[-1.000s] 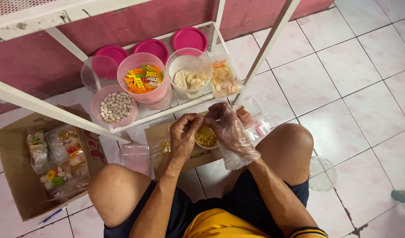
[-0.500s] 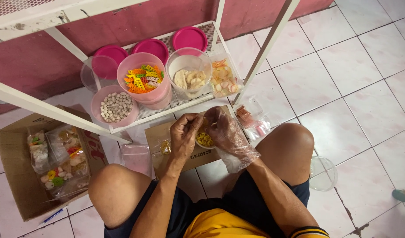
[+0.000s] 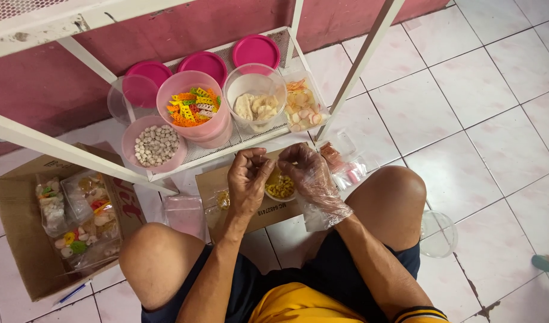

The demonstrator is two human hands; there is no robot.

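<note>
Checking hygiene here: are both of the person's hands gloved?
No, only the right hand wears a clear plastic glove; the left hand is bare.

The person sits on the tiled floor (image 3: 465,107) with knees spread, facing a low wire shelf (image 3: 226,152). On that shelf, a tub of pale round pieces (image 3: 155,145) sits nearest on the left, a tub of mixed shaped snacks (image 3: 193,109) just behind it, a tub of curled crackers (image 3: 254,104) to its right, and a bag of crackers (image 3: 302,106) at the right end. Three lids (image 3: 207,61) lean along the back. Between the knees lies a flat cardboard piece (image 3: 259,216) carrying a small bowl of kernels (image 3: 280,188). Left hand (image 3: 248,182) and right hand (image 3: 310,173) meet above that bowl. A cardboard box (image 3: 17,239) with filled bags (image 3: 77,215) stands far left; a clear tub (image 3: 439,233) lies right of the knee.
</note>
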